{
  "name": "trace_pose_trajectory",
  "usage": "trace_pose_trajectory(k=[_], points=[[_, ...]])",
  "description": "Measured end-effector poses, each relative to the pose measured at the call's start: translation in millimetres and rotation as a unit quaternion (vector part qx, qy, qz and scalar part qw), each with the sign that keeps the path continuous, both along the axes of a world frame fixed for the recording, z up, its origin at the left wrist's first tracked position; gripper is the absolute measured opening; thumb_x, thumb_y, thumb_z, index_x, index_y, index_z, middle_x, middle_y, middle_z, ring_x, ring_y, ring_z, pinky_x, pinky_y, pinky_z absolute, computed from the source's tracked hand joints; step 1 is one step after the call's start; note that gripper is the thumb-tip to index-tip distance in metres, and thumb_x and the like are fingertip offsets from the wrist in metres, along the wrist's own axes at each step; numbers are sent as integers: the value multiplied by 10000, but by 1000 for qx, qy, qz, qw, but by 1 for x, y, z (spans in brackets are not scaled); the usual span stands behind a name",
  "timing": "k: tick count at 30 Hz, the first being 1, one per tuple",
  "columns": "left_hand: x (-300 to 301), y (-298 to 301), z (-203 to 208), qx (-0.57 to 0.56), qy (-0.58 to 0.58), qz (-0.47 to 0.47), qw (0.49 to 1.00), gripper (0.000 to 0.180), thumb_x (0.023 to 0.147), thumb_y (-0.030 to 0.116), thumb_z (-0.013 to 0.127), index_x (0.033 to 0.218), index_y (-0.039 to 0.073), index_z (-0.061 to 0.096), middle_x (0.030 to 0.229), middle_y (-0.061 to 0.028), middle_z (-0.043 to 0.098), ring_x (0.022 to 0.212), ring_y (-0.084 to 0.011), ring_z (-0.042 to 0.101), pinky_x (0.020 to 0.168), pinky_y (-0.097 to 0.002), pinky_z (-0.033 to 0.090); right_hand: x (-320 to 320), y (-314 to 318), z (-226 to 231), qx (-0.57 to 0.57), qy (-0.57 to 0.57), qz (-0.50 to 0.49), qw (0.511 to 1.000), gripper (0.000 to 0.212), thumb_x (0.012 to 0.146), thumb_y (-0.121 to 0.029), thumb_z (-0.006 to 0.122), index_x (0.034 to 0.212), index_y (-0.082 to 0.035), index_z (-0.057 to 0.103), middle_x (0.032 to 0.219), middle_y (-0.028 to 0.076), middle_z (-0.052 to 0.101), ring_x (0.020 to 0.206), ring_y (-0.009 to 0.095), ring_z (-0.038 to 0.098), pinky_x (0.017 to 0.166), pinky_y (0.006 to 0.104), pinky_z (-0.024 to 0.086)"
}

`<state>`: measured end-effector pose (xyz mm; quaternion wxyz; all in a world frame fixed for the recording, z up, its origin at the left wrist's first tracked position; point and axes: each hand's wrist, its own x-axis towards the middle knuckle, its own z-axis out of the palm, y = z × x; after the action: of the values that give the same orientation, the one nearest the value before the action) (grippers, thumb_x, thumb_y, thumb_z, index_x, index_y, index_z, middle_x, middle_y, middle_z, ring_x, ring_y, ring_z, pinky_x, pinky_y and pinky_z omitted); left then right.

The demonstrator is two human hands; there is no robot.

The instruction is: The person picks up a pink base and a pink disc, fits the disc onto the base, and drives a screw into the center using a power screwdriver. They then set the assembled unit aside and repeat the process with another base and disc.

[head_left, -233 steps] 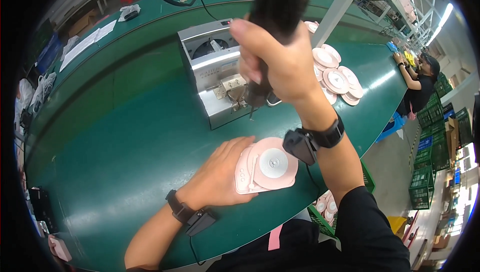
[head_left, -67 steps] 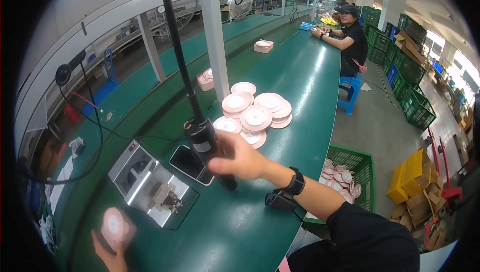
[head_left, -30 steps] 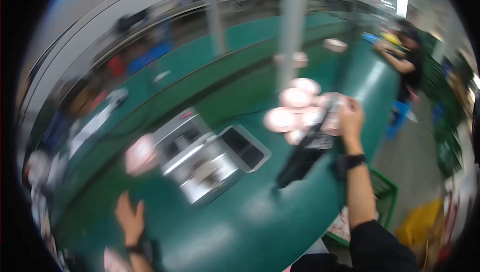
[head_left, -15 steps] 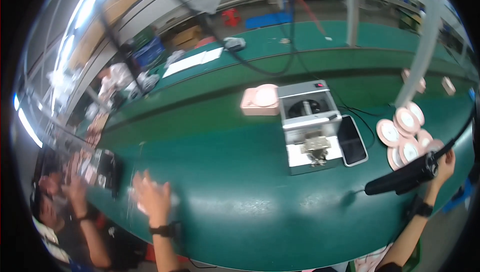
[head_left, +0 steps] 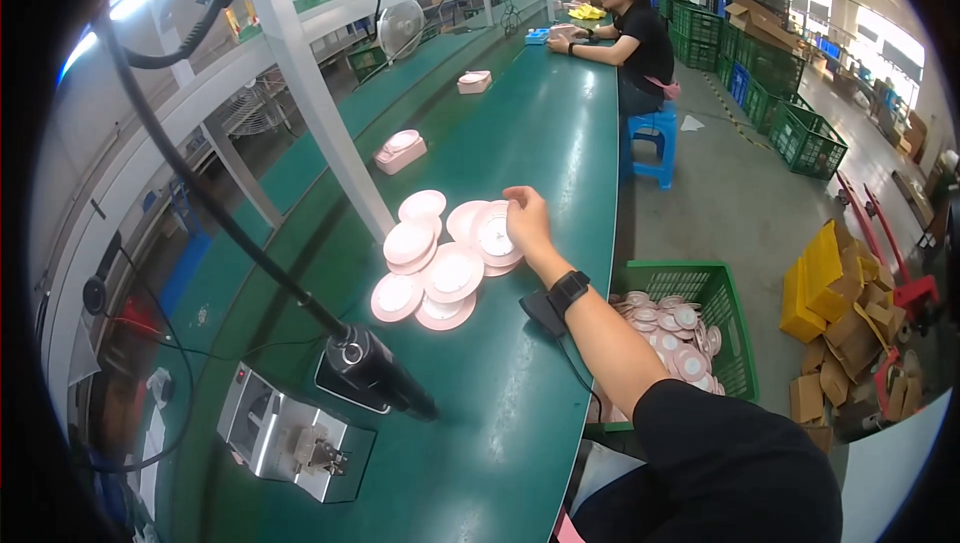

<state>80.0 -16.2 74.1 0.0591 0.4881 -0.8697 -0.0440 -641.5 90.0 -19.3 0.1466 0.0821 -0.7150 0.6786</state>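
Note:
My right hand point(head_left: 527, 224) reaches over the green bench, fingers curled at the edge of a pale pink round disc point(head_left: 495, 235) with a white centre. The hand looks closed on the rim, its fingertips partly hidden. More such discs lie in an overlapping heap beside it, among them a front one point(head_left: 452, 273). A black strap with a square face point(head_left: 569, 289) circles my right wrist. Nearer to me, a black electric screwdriver point(head_left: 380, 373) hangs on its cable above the bench. My left hand is out of the picture.
A grey box-shaped machine point(head_left: 296, 438) stands at the near left. Pink boxes point(head_left: 401, 151) sit farther along the bench point(head_left: 520, 363). A green crate point(head_left: 738, 343) holding many discs stands on the floor at right. Another person point(head_left: 635, 38) works at the far end, beside a blue stool point(head_left: 655, 138).
My view has swung to the right, toward the disc heap and crate. My left hand has left the picture. My right hand stays at the discs, now at the rim of one.

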Motion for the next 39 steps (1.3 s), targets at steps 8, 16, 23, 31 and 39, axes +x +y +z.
trace_pose_trajectory(k=[8, 16, 23, 31, 39], points=[[-107, 11, -1, 78, 133, -100, 983, 384, 902, 209, 782, 1187, -22, 671, 1085, -205, 650, 890, -308, 635, 764, -388, 524, 5, 0, 3, -143, 21, -47, 988, 166, 936, -34, 629, 1082, 30, 677, 1061, 131, 712, 1010, 211, 681, 909, 330, 530], [-94, 8, -52, 120, 211, -42, 969, 280, 872, 159, 798, 1002, -6, 613, 938, -154, 667, 807, -273, 655, 754, -394, 540, -4, 2, -5, -125, 6, -79, 989, 289, 866, -110, 769, 1104, 24, 676, 1024, 114, 694, 935, 198, 666, 849, 327, 540], [-111, 15, -57, 187, 372, -141, 898, 518, 991, 133, 608, 1458, -45, 474, 1446, -246, 496, 1364, -360, 475, 1161, -450, 357, 3, -3, -16, 201, 22, -95, 975, 536, 809, -360, 812, 1215, -49, 653, 1196, 183, 672, 1113, 355, 647, 1017, 460, 485], [-114, 11, -54, 90, 330, -208, 917, 471, 1029, 199, 561, 1406, -81, 546, 1524, -314, 462, 1393, -464, 478, 1153, -483, 384, -6, 9, -12, 154, -12, -79, 985, 386, 918, -344, 715, 1172, -55, 683, 1146, 187, 723, 1102, 375, 674, 982, 473, 506], [-115, 8, -63, 29, 350, -142, 926, 400, 1040, 137, 520, 1377, -67, 589, 1525, -345, 444, 1382, -502, 477, 1145, -476, 396, -18, 4, -23, 79, 9, -121, 989, 434, 930, -356, 724, 985, 74, 723, 908, 244, 742, 896, 368, 727, 836, 439, 551]])
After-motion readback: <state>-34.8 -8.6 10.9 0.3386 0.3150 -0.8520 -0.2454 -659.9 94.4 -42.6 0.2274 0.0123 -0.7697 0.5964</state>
